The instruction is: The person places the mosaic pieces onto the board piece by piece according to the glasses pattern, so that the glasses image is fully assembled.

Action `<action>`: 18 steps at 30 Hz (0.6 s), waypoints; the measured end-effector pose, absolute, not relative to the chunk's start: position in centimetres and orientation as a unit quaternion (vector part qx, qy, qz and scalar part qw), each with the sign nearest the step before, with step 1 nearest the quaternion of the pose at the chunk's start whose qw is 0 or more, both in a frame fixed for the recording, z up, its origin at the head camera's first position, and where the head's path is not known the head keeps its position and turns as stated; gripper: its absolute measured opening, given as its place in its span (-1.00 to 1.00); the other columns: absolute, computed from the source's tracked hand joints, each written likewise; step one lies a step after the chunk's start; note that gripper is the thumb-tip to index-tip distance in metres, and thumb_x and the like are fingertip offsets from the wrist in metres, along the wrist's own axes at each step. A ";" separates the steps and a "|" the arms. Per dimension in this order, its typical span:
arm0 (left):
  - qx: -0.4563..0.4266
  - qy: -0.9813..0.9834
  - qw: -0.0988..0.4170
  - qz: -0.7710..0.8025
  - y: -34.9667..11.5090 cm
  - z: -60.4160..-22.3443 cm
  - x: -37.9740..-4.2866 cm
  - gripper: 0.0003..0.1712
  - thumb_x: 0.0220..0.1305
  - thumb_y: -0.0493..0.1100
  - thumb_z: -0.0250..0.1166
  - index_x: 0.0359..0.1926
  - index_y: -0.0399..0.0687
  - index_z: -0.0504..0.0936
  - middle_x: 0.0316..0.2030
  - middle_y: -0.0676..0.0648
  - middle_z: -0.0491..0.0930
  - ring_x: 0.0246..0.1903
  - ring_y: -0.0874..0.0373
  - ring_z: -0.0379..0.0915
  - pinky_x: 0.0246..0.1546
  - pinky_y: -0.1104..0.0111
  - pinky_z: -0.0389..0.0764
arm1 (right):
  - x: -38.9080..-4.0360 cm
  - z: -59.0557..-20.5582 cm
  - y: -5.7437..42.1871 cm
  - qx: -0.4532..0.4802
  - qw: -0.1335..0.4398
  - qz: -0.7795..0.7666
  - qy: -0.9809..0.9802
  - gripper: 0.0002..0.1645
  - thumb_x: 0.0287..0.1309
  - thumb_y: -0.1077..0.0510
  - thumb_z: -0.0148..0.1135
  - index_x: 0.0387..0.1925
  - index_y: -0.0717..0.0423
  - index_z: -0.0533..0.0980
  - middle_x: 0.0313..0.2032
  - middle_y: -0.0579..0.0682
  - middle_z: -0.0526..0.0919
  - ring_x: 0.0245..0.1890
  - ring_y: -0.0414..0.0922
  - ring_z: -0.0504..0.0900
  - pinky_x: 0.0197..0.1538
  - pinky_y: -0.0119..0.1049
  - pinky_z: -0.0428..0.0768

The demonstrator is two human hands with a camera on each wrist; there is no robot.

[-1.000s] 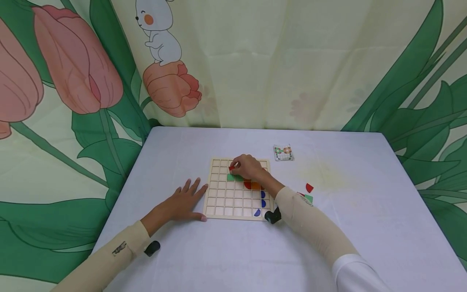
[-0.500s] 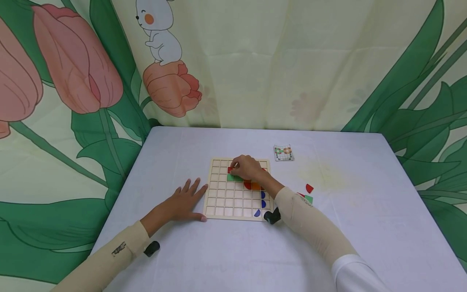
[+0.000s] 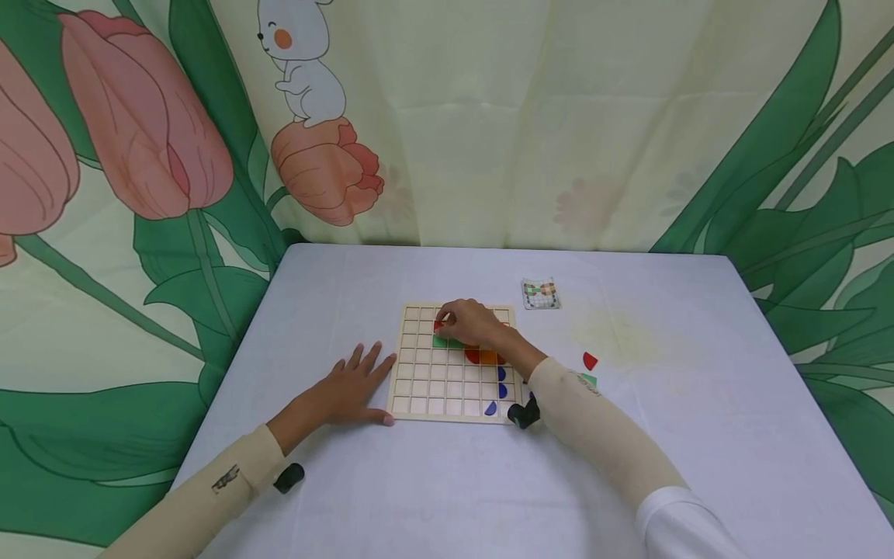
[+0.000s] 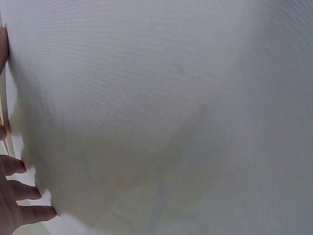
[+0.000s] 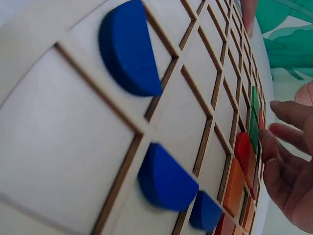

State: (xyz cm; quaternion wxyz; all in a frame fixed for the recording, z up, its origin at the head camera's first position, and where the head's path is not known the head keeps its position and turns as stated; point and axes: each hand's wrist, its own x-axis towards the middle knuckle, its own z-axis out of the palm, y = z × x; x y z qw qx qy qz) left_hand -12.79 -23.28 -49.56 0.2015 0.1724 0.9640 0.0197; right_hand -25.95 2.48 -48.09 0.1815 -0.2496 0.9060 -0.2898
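The light wooden grid board [image 3: 419,386] lies on the white-covered table. My left hand [image 3: 351,392] rests spread at its left side, thumb and index finger at the edge. Over the upper part of the board, my right hand [image 3: 475,322] pinches a small red piece [image 3: 438,326] with thumb and fingertips, at a cell above the green pieces [image 3: 447,341]. Orange pieces [image 3: 489,357] and a red one [image 3: 472,355] sit to the right of the green. Blue half-round pieces [image 5: 129,51] occupy lower right cells. The right hand and wrist hide some upper right cells.
A small pattern card [image 3: 541,294] lies behind the board to the right. A loose red rounded piece [image 3: 590,361] and a green piece [image 3: 590,380] are right of the board, partly behind my right sleeve. A printed curtain hangs behind the table.
The red piece at my right fingertips has shifted slightly left and down into line with the cell above the green pieces. My left hand stays in place.
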 end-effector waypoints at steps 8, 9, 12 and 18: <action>0.174 0.965 0.192 0.025 -23.3 -49.7 -12.6 0.33 0.01 0.63 0.23 0.61 0.07 -0.03 0.59 -0.27 -0.16 0.53 -0.42 -0.25 0.37 -0.32 0.14 | -25.7 -47.8 6.0 -0.297 0.182 -0.320 0.881 -0.67 0.34 0.00 0.26 0.06 0.02 0.64 -0.18 -0.06 0.71 -0.22 -0.13 0.60 -0.16 -0.29 0.61; 0.174 0.965 0.193 0.026 -23.3 -49.7 -12.6 0.33 0.01 0.63 0.23 0.61 0.07 -0.03 0.59 -0.27 -0.16 0.53 -0.42 -0.25 0.37 -0.32 0.14 | -25.7 -47.7 6.6 -0.296 0.183 -0.320 0.881 -0.67 0.34 0.01 0.27 0.06 0.03 0.64 -0.18 -0.07 0.71 -0.24 -0.12 0.59 -0.19 -0.30 0.60; 0.178 0.965 0.191 0.027 -23.2 -49.7 -12.6 0.32 0.01 0.62 0.24 0.60 0.05 -0.01 0.59 -0.28 -0.14 0.53 -0.43 -0.23 0.35 -0.33 0.15 | -25.4 -47.4 8.6 -0.286 0.186 -0.318 0.885 -0.66 0.32 0.00 0.30 0.07 0.02 0.64 -0.18 -0.08 0.71 -0.22 -0.11 0.57 -0.23 -0.33 0.58; 0.172 0.966 0.193 0.019 -23.3 -49.6 -12.6 0.32 0.01 0.64 0.22 0.61 0.10 -0.04 0.60 -0.26 -0.17 0.54 -0.41 -0.25 0.36 -0.32 0.15 | -24.2 -46.9 12.9 -0.245 0.189 -0.315 0.897 -0.62 0.31 0.00 0.32 0.10 0.03 0.63 -0.17 -0.05 0.68 -0.25 -0.10 0.53 -0.24 -0.32 0.58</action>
